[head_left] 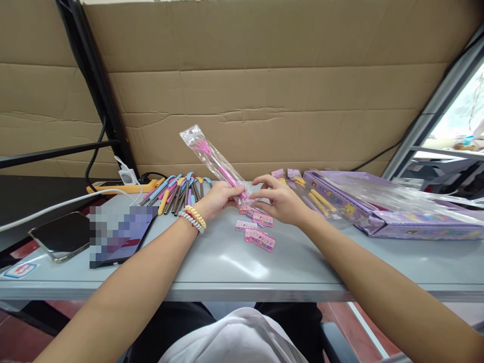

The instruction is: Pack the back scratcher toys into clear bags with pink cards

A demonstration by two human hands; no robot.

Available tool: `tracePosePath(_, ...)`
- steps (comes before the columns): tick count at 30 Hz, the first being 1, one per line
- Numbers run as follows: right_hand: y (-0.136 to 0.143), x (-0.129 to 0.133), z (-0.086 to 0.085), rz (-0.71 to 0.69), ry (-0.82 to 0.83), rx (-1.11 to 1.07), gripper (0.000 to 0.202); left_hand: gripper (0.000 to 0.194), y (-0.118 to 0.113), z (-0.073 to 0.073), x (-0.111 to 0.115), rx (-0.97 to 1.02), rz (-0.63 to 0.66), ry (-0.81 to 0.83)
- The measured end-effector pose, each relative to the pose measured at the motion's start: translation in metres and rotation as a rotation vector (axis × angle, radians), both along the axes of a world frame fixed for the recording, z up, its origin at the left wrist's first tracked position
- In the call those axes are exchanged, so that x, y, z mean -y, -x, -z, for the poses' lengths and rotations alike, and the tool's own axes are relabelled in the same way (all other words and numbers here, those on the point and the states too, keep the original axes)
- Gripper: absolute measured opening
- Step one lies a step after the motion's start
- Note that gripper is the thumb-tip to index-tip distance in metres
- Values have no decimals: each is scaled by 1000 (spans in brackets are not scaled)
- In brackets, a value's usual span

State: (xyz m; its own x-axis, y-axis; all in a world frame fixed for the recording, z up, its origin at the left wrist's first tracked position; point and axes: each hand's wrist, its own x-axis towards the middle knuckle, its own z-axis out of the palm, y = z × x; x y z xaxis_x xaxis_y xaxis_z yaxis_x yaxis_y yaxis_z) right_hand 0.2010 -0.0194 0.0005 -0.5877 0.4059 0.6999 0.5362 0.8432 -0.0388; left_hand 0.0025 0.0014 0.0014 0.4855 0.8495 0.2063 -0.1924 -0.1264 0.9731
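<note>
A clear plastic bag (192,135) holds a pink stick (228,175) with a hand-shaped tip, tilted up to the left. My left hand (220,199) is closed around the bag's lower part. At the bag's bottom end, my right hand (278,200) has its fingers bent and partly spread, with the fingertips by the plastic. Several pink printed cards (260,239) lie on the grey table below my hands. Left of them is a pile of colourful sticks (164,200). Bagged yellow and purple sticks (321,200) lie to the right.
A purple box (401,224) with clear bags on it stands at the right. On the left are a phone (62,236), a dark tablet-like device (130,237), a yellow power strip (117,187) and a white cable (64,204). Cardboard (249,91) rises behind the table (242,290).
</note>
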Motion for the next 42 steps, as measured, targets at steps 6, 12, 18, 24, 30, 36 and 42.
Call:
tracePosePath(6,6,3,-3,-138,81,-30,11,31,-2,3,1,-235,17,-122)
tracePosePath(12,7,1,0,-97,214,-50,17,39,-1,5,0,-402,58,-222)
tracePosePath(18,8,1,1,-42,245,-59,20,48,-1,6,0,-413,112,-223)
tracePosePath(24,8,-1,2,72,245,-45,20,54,-3,8,2,-401,116,-171)
tracePosePath(30,8,1,0,151,363,17,23,48,-3,9,3,-461,173,-222)
tracePosePath(36,8,7,-4,191,435,-68,27,40,-1,6,6,-446,210,-285)
tracePosePath(42,3,6,-8,223,587,62,39,38,1,3,8,-462,247,-312)
